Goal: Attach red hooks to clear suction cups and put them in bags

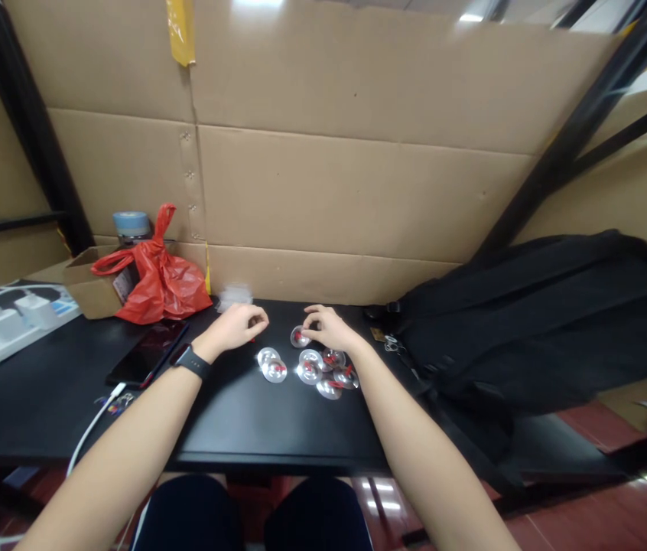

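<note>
My left hand point(237, 326), with a dark watch point(190, 361) on its wrist, is held over the table with its fingers pinched together. A speck of red shows just under those fingertips; its shape is too small to make out. My right hand point(328, 329) pinches the edge of a clear suction cup point(299, 337) with a red middle. Nearer to me lie more clear suction cups: two overlapping ones point(274, 370) on the left, and a loose cluster point(310, 367) with red parts beside my right wrist.
A knotted red plastic bag point(166, 279) and a cardboard box point(94, 283) stand at back left. A phone point(148, 353), a cable and a white power strip point(17, 333) lie left. A black backpack point(547, 329) fills the right. Small clear bags point(235, 296) rest against the cardboard wall point(323, 199).
</note>
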Motion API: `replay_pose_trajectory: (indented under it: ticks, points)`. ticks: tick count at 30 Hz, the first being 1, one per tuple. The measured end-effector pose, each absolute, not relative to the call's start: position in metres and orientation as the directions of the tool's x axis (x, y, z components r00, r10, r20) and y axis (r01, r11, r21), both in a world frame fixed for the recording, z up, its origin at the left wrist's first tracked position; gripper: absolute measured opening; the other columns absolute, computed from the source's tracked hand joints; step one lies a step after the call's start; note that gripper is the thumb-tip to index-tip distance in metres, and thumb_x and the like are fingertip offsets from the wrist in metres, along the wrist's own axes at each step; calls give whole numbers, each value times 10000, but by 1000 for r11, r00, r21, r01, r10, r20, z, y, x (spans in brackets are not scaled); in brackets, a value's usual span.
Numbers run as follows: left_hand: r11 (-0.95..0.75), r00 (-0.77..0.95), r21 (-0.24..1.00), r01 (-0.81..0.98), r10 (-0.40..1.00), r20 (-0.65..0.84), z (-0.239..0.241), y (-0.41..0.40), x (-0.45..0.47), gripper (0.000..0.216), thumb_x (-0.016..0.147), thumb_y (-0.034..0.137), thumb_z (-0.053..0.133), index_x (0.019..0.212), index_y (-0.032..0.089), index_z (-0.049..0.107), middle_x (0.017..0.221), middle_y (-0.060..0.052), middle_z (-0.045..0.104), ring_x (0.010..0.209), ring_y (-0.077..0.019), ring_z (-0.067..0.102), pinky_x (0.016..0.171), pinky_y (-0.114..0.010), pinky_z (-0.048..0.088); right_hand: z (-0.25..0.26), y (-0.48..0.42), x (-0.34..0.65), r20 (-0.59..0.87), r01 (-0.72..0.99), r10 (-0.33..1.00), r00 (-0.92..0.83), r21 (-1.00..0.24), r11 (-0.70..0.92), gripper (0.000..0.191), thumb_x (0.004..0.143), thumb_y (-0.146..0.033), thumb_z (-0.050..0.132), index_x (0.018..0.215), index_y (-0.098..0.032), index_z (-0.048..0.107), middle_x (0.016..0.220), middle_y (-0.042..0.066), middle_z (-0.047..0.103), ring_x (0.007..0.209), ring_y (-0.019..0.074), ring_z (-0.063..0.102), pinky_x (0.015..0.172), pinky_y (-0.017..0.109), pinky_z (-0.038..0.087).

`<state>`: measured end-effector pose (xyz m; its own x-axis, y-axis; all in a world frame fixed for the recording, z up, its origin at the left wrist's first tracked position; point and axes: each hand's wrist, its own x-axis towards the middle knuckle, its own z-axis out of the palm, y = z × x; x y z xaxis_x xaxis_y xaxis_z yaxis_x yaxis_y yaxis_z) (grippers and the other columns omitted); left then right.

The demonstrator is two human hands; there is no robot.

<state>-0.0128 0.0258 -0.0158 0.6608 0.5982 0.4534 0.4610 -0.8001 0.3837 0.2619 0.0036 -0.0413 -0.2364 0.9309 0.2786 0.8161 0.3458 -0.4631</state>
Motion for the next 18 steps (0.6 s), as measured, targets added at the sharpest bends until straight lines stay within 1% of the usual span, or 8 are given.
replay_pose_trajectory:
  ticks: [2, 4, 6, 8, 10, 12, 15, 18]
  points:
    - [-833, 667, 351, 429, 553, 498, -16, 16, -1, 151, 912, 246, 558, 900, 182, 694, 828, -35, 722, 730, -154, 657, 706, -251, 482, -36, 1, 258, 348, 753, 901, -259, -512, 414, 182, 882, -328, 636, 758, -199, 664, 1194, 102, 630, 1128, 264, 543, 936, 440, 422]
    - [-851, 644, 337, 402, 525, 557, -18, 7, 10, 141, 922, 238, 558, 952, 182, 684, 897, -50, 721, 793, -169, 659, 761, -276, 495, -29, -4, 250, 386, 691, 875, -291, -548, 471, 275, 949, -375, 520, 762, -197, 616, 976, 69, 662, 931, 213, 585, 847, 371, 445]
    - [-858, 598, 351, 374, 512, 617, -20, 0, 19, 144, 932, 233, 553, 1010, 180, 661, 968, -65, 714, 862, -180, 657, 824, -301, 504, -23, -10, 238, 390, 632, 869, -303, -600, 490, 343, 977, -429, 447, 754, -199, 570, 778, 20, 617, 744, 174, 559, 731, 320, 446]
    - [-855, 548, 376, 357, 517, 658, -21, -5, 25, 146, 931, 232, 558, 1042, 176, 636, 1003, -75, 699, 907, -189, 648, 855, -317, 508, -21, -15, 225, 377, 537, 881, -285, -699, 472, 379, 964, -497, 459, 735, -202, 528, 689, -12, 567, 650, 150, 531, 649, 289, 439]
    - [-838, 504, 420, 348, 545, 670, -20, -8, 27, 120, 923, 228, 571, 1018, 177, 623, 966, -66, 693, 882, -185, 647, 835, -314, 517, -22, -19, 214, 354, 378, 894, -275, -815, 439, 407, 926, -564, 515, 734, -205, 501, 679, -25, 552, 629, 140, 550, 624, 279, 465]
    - [-810, 474, 478, 339, 586, 657, -19, -9, 27, 72, 908, 222, 588, 953, 180, 626, 889, -46, 697, 809, -172, 653, 787, -296, 526, -24, -21, 206, 332, 202, 898, -288, -896, 396, 427, 880, -603, 577, 743, -207, 495, 717, -21, 570, 651, 142, 590, 642, 291, 511]
    - [-764, 454, 559, 322, 642, 618, -16, -9, 27, 73, 898, 228, 597, 888, 183, 653, 809, -34, 715, 735, -162, 666, 737, -279, 536, -26, -22, 200, 323, 39, 891, -319, -935, 353, 414, 838, -586, 654, 756, -212, 496, 782, -6, 605, 706, 152, 633, 670, 302, 540]
    - [-720, 454, 631, 290, 684, 571, -14, -5, 24, 126, 899, 261, 597, 876, 179, 690, 791, -40, 741, 714, -165, 686, 712, -276, 545, -25, -21, 199, 329, -11, 884, -333, -938, 345, 384, 819, -528, 704, 768, -217, 484, 833, 0, 612, 778, 165, 666, 671, 288, 535]
